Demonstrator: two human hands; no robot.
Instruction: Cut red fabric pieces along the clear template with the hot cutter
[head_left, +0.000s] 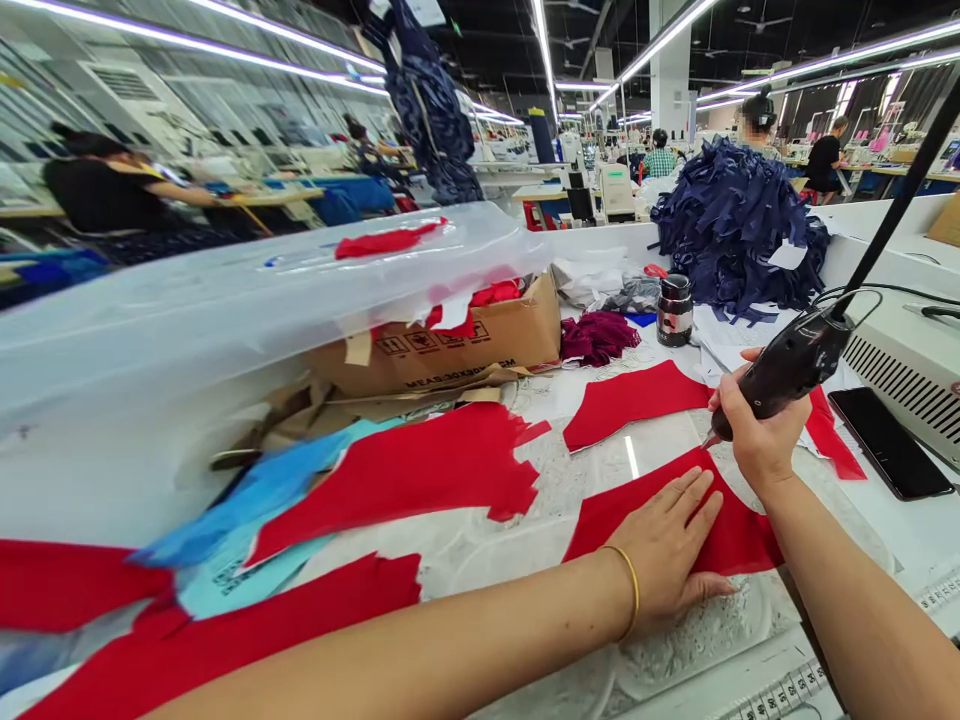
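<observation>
My left hand lies flat, fingers stretched out, on a piece of red fabric. A gold bangle circles that wrist. Wrapped round a black corded hand tool with a thin pointed tip is my right hand. The tip points down at the far edge of this fabric, just past my left fingertips; whether it touches cannot be seen. Behind it lies another red fabric piece. Further left, a stack of red pieces has uneven ends. Under the work is a clear, scuffed sheet.
A cardboard box with red scraps stands behind the stacks, near a dark jar and a navy strip heap. At right are a phone and a vented machine. Plastic sheeting covers the left side. People sit at distant tables.
</observation>
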